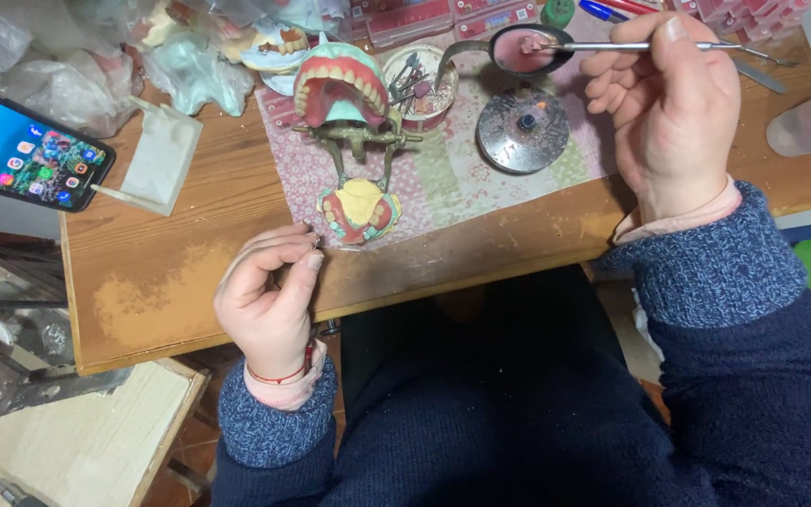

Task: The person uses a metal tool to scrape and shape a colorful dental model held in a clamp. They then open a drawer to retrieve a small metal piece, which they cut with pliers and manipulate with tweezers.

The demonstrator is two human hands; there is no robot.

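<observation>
My right hand (670, 113) grips a thin metal instrument (734, 52) whose tip reaches into a dark spoon-shaped ladle (509, 47) holding pink wax. My left hand (269, 296) rests at the wooden table's (171, 272) front edge, its fingers pinched on something tiny that I cannot make out, perhaps a single artificial tooth. Just beyond the left hand stands a dental articulator (357, 141), tipped open, with pink-and-white upper denture teeth (340, 80) above and a lower model (360, 211) with yellow wax below.
A round metal burner (523, 130) and a tin of small burs (420, 84) sit on a patterned cloth (443, 178). A lit phone (25, 150), a white plaster block (161, 160), plastic bags and plaster casts (190, 66) lie left and behind.
</observation>
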